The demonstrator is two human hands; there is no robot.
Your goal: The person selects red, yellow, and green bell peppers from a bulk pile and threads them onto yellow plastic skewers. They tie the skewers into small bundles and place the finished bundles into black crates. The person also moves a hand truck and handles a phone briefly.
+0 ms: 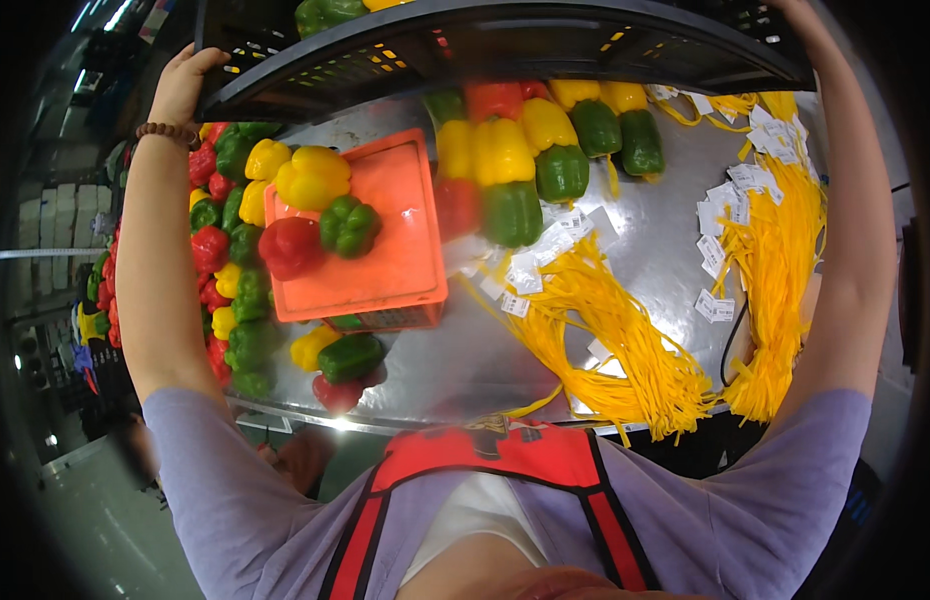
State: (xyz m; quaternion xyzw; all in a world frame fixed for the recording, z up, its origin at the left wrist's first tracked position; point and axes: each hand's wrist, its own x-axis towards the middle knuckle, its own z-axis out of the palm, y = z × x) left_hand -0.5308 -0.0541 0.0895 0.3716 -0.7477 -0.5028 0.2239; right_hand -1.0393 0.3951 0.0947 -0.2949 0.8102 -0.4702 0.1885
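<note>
Both my arms reach forward to a long black plastic crate (505,48) at the far side of the metal table. My left hand (190,85) grips its left end, the thumb lying over the edge. At the right end my right hand (797,14) holds on too, though the top of the picture cuts it off and its fingers are mostly hidden. Inside the crate a green bell pepper (330,14) and some yellow show. Just on the near side of it, red, yellow and green bell peppers (504,152) lie in rows on the table.
An orange crate (403,225) stands left of centre with yellow, red and green peppers on top. Many loose peppers (247,295) are heaped along the left. Bundles of yellow strips (615,345) with white tags (755,180) lie on the right of the metal table (455,365).
</note>
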